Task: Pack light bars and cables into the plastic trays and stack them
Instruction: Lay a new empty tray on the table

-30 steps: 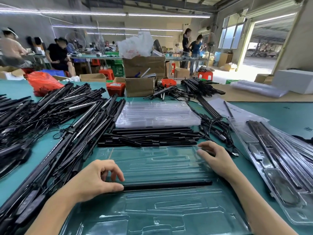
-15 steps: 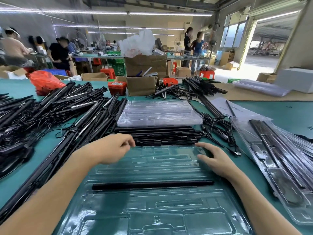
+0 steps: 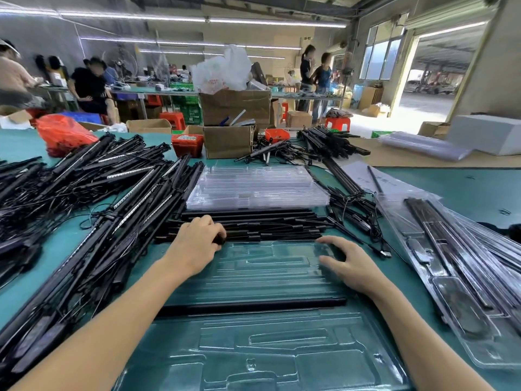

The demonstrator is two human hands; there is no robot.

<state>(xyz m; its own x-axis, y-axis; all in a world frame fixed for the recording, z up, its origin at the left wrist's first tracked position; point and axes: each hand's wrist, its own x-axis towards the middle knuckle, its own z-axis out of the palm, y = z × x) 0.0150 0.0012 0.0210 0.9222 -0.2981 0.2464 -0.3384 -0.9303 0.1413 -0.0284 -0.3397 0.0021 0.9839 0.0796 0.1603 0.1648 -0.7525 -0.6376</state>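
— Plastic tray [image 3: 262, 342]: where is it laid?
— On the green table [image 3: 465, 190], near edge, one light bar [image 3: 251, 304] seated.
— Hands?
— Left hand [image 3: 194, 244] curled around a bar from the row [image 3: 253, 224]; right hand [image 3: 352, 263] spread on the tray. A workshop is seen behind.

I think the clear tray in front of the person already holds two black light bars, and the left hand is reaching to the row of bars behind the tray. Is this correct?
Not quite. The head view shows only one black light bar lying in the clear tray, not two. The rest holds: the left hand is at the row of bars behind the tray.
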